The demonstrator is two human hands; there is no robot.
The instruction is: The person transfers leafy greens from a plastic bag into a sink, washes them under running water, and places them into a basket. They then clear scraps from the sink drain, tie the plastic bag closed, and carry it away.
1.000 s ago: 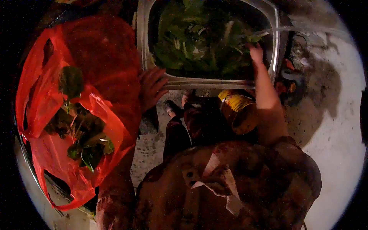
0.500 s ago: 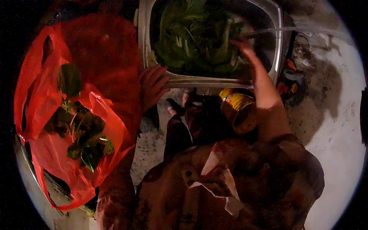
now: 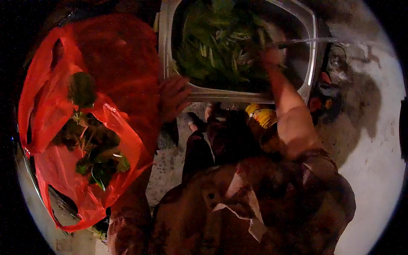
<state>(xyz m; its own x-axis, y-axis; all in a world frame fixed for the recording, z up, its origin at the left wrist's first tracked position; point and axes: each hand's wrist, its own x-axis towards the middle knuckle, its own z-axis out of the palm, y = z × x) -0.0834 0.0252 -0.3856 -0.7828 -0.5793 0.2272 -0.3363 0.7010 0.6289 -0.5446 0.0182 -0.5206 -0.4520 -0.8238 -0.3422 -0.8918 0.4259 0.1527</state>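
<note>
A metal sink or basin point(image 3: 238, 97) at the top holds a heap of long green leafy vegetables point(image 3: 216, 51). My right hand point(image 3: 272, 57) reaches into its right side, beside the greens. That hand is dark and smeared by motion, so its fingers and any hold are unclear. Resting at the lower left corner of the rim, my left hand point(image 3: 175, 95) has its fingers stretched out and grips nothing that I can see. Close to its left is a red plastic bag point(image 3: 119, 55), whose open mouth shows leafy greens point(image 3: 102, 170).
From the right, a thin pale streak point(image 3: 323, 40), water or a hose, runs into the sink. A yellow can point(image 3: 261, 115) stands below the sink, partly behind my right forearm. Dark and reddish items point(image 3: 325, 95) lie on the floor at the right. The light is dim.
My right hand has shifted a little down in the sink, its forearm covering more of the yellow can. The whole view has moved slightly. My left hand stays at the rim.
</note>
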